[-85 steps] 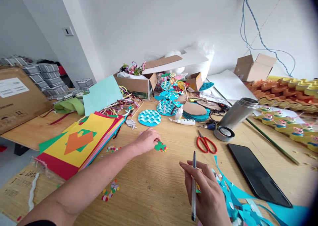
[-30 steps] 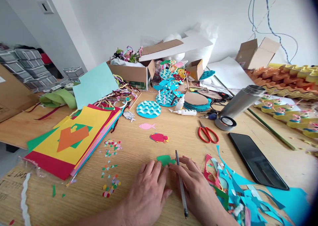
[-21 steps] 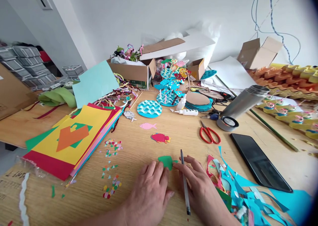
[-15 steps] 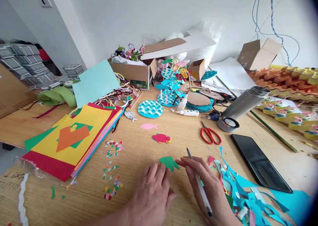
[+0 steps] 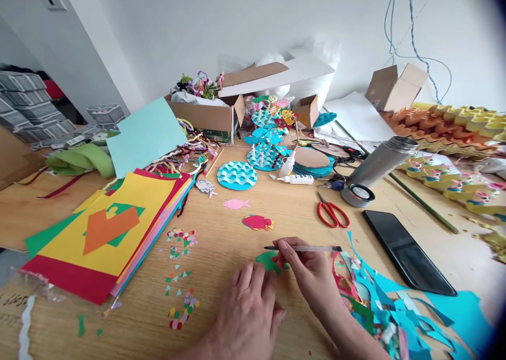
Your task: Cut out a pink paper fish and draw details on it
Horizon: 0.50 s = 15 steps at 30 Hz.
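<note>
A green paper fish lies on the table, partly covered by my hands. My left hand rests flat with its fingertips at the fish's lower edge. Over the fish's tail end, my right hand is closed round a pen, which lies nearly level with its dark tip pointing left. Beyond them is a red paper fish with yellow fins and tail, and farther back a pink paper fish. A silvery patterned fish sits left of a blue disc with pale wavy strips.
Coloured paper sheets are stacked at left, beside small paper dots. Red-handled scissors, a black phone and a steel flask stand or lie right. Blue paper scraps cover the near right. Glue bottles lie behind.
My right hand has moved left over the green fish's tail, and the pen has turned from steep to nearly level. My left hand stays almost in place. The view has shifted slightly.
</note>
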Available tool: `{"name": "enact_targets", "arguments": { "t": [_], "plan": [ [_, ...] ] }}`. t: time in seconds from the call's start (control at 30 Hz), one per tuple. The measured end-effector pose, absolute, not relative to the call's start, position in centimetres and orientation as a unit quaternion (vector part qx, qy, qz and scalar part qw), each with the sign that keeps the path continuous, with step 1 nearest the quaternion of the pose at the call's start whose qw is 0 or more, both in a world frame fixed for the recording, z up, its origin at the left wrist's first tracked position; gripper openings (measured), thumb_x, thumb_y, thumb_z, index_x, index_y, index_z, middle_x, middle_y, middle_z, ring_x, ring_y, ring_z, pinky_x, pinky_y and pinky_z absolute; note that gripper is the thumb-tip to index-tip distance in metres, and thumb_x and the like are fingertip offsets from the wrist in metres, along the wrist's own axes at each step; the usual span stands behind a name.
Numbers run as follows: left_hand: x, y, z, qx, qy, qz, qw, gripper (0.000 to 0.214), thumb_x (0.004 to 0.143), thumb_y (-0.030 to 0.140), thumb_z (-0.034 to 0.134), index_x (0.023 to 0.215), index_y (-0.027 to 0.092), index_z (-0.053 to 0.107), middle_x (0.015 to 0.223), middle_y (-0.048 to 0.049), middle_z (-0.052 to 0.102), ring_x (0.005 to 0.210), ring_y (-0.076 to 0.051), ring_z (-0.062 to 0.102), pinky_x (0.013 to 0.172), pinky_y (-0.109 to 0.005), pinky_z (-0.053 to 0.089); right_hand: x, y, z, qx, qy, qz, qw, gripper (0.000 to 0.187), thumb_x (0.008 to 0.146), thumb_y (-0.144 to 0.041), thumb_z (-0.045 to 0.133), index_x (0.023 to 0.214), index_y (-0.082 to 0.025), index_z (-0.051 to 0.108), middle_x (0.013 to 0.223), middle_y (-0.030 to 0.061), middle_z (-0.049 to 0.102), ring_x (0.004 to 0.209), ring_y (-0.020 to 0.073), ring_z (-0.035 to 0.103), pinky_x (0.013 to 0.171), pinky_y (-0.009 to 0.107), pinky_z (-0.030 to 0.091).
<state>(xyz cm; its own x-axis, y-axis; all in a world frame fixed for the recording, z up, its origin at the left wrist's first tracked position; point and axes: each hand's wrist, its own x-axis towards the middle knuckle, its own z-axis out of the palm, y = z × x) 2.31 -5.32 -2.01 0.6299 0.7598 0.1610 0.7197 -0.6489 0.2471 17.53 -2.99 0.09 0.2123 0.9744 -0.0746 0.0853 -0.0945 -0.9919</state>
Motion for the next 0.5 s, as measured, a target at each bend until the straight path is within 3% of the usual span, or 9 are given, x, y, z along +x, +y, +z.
{"name": "enact_targets", "arguments": {
  "t": [0.37,0.5],
  "plan": [
    [2.2,-5.2,-3.3,0.895,0.411,0.171,-0.039,0.044,0.087,0.051,0.049,0.119,0.022,0.059,0.118,-0.0108,0.057,0.104,-0.027,0.048,0.082,-0.040,0.045,17.8,-3.2,-1.4,-0.607,-0.445,0.423,0.504,0.035,0.078,-0.052,0.064,0.073,-0.019,0.054,0.060,0.0006,0.059,0.055,0.0147,0.056,0.051,0.024,0.045],
    [2.0,-5.1,-3.3,0.896,0.411,0.164,-0.041,0.042,0.088,0.050,0.048,0.119,0.024,0.058,0.119,-0.0105,0.057,0.104,-0.027,0.048,0.081,-0.040,0.045,17.8,-3.4,-1.9,-0.625,-0.434,0.422,0.493,0.036,0.079,-0.053,0.062,0.072,-0.020,0.052,0.053,-0.0032,0.052,0.042,0.0108,0.048,0.040,0.021,0.038]
  ]
}}
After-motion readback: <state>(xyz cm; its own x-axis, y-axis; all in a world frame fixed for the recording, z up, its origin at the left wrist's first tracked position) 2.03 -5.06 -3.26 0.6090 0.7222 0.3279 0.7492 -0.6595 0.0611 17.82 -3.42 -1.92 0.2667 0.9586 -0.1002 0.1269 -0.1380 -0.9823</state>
